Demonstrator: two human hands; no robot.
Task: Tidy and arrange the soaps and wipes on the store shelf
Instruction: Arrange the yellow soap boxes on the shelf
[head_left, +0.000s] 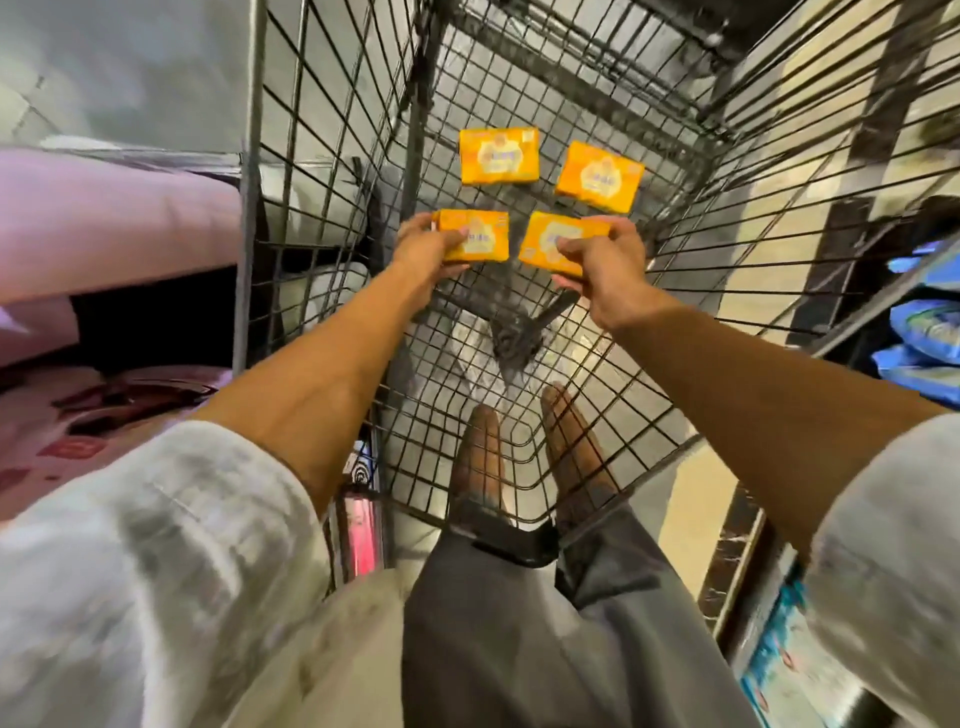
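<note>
Item: orange soap boxes, four in view, all inside the wire shopping cart (675, 218).

- Near-left soap box (480, 240): your left hand (427, 248) has its grip closed round the box's left end, fingers over the top edge, thumb underneath.
- Near-right soap box (550, 244): your right hand (605, 260) pinches its right end, fingers curled over the face, thumb below.
- Far-left soap box (499, 156) and far-right soap box (600, 176): lying flat on the cart's mesh floor, just apart from each other, untouched.

Handling, as judged: small carton bars, likely light and rigid, with firm corners; the printed faces look glossy, so they may slip under a loose pinch. Take each across its short ends or long edges, not by a flap. Squeezing the faces hard could dent the carton.

Nearby: blue wipe packs (924, 322) on the shelf at your right; pink packs (104, 228) at your left.
</note>
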